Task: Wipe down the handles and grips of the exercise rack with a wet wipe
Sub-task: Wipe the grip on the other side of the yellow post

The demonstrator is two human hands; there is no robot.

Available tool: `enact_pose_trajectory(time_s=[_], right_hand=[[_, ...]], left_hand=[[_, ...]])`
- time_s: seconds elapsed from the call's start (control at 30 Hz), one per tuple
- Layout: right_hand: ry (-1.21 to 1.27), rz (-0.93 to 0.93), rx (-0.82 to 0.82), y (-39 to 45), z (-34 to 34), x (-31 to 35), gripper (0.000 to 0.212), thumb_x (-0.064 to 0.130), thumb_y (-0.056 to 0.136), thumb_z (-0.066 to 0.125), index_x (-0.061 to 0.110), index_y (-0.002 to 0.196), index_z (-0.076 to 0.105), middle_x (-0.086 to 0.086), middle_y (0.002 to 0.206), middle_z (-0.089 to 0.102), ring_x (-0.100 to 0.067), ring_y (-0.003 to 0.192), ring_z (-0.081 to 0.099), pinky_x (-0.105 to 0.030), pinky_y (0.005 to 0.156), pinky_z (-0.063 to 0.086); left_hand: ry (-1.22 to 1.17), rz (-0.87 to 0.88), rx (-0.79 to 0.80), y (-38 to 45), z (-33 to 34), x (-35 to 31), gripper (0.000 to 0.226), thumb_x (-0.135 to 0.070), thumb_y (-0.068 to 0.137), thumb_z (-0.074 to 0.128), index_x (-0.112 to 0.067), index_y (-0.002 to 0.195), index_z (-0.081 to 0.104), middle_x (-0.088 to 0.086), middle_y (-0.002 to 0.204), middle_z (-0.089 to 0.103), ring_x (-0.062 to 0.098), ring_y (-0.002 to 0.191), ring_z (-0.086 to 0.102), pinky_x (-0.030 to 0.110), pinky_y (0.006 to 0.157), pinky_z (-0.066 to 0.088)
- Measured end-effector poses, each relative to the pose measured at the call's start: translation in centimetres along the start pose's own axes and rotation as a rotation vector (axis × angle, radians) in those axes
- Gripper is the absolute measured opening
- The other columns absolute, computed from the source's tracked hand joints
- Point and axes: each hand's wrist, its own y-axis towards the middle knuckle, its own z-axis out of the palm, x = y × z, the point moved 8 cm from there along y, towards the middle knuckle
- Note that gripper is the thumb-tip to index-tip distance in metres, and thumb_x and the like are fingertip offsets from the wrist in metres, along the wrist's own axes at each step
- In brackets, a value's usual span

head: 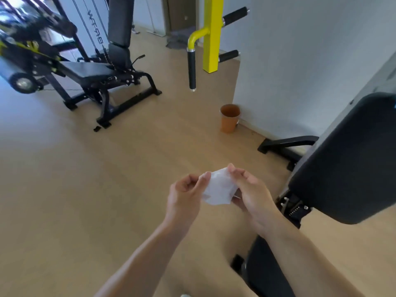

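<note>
While both hands pinch it at chest level, the white wet wipe hangs half-crumpled: left hand grasping its left edge, right hand its right. Spreading it flat first would likely clean better. Ahead, well apart, the yellow rack carries black foam handles, unwiped so far.

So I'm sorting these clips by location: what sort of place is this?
Most likely a small gym or home workout room. An adjustable weight bench stands on the wood floor, a yellow rack post carries black foam grips, and both hands hold a white wet wipe between them.
</note>
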Motion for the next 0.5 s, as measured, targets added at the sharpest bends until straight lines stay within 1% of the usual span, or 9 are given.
enact_pose_trajectory(time_s=[0.07, 0.13, 0.17, 0.23, 0.3, 0.37, 0.43, 0.5], right_hand=[[-0.007, 0.016, 0.066, 1.0, 2.6, 0.5, 0.037, 0.024, 0.085, 0.078, 0.005, 0.114, 0.065, -0.011, 0.102, 0.074, -0.023, 0.089, 0.071, -0.044, 0.085, 0.058], [-0.020, 0.009, 0.066, 2.4, 4.2, 1.1, 0.038, 0.014, 0.079, 0.082, 0.003, 0.112, 0.066, -0.016, 0.104, 0.075, -0.026, 0.089, 0.071, -0.050, 0.090, 0.056], [-0.010, 0.003, 0.052, 3.2, 4.7, 1.5, 0.035, 0.011, 0.079, 0.082, 0.002, 0.109, 0.068, -0.018, 0.105, 0.075, -0.027, 0.089, 0.072, -0.050, 0.090, 0.056], [0.034, -0.004, 0.023, 5.2, 5.5, 1.9, 0.025, 0.009, 0.082, 0.079, -0.001, 0.104, 0.072, -0.021, 0.104, 0.075, -0.028, 0.088, 0.072, -0.046, 0.086, 0.057], [0.079, -0.012, -0.022, 7.7, 5.8, 2.6, 0.022, 0.011, 0.085, 0.077, -0.001, 0.103, 0.073, -0.020, 0.102, 0.076, -0.027, 0.089, 0.072, -0.042, 0.083, 0.057], [0.123, -0.027, -0.080, 10.6, 5.9, 3.5, 0.021, 0.014, 0.086, 0.077, 0.002, 0.103, 0.072, -0.015, 0.099, 0.077, -0.025, 0.088, 0.073, -0.039, 0.080, 0.058], [0.158, -0.049, -0.143, 13.7, 6.1, 4.9, 0.018, 0.017, 0.086, 0.076, 0.007, 0.099, 0.071, -0.007, 0.094, 0.077, -0.020, 0.083, 0.072, -0.035, 0.075, 0.057], [0.160, -0.077, -0.209, 17.1, 6.2, 6.6, 0.012, 0.017, 0.086, 0.076, 0.013, 0.095, 0.069, -0.004, 0.092, 0.073, -0.019, 0.084, 0.068, -0.038, 0.076, 0.054]], left_hand=[[-0.002, 0.004, -0.014, 1.5, -1.6, -0.2, 0.043, -0.044, 0.089, 0.069, -0.005, 0.074, 0.064, -0.003, 0.064, 0.050, 0.009, 0.058, 0.043, 0.016, 0.050, 0.031], [-0.013, 0.019, -0.025, 3.3, -2.6, -0.8, 0.045, -0.045, 0.089, 0.070, -0.002, 0.075, 0.063, -0.002, 0.065, 0.050, 0.010, 0.060, 0.043, 0.017, 0.051, 0.032], [-0.019, 0.029, -0.022, 4.3, -2.9, -1.2, 0.046, -0.045, 0.089, 0.069, -0.002, 0.075, 0.062, -0.002, 0.065, 0.050, 0.010, 0.060, 0.043, 0.019, 0.053, 0.033], [-0.028, 0.031, 0.004, 6.3, -3.3, -2.1, 0.046, -0.045, 0.091, 0.067, -0.001, 0.077, 0.063, -0.002, 0.066, 0.053, 0.010, 0.062, 0.046, 0.023, 0.059, 0.036], [-0.074, 0.024, 0.034, 8.6, -3.5, -3.1, 0.040, -0.039, 0.093, 0.066, -0.001, 0.083, 0.068, 0.000, 0.068, 0.063, 0.009, 0.064, 0.057, 0.018, 0.061, 0.046], [-0.072, 0.030, 0.041, 11.3, -3.8, -4.0, 0.031, -0.035, 0.093, 0.067, -0.005, 0.088, 0.073, 0.001, 0.076, 0.074, 0.008, 0.070, 0.069, 0.014, 0.066, 0.050], [-0.041, 0.043, 0.044, 14.6, -4.1, -5.1, 0.024, -0.034, 0.093, 0.067, -0.011, 0.090, 0.074, 0.002, 0.085, 0.078, 0.011, 0.078, 0.073, 0.018, 0.071, 0.051], [-0.031, 0.049, 0.045, 18.4, -4.3, -6.4, 0.021, -0.032, 0.095, 0.066, -0.013, 0.092, 0.074, 0.000, 0.091, 0.079, 0.015, 0.084, 0.074, 0.025, 0.077, 0.052]])
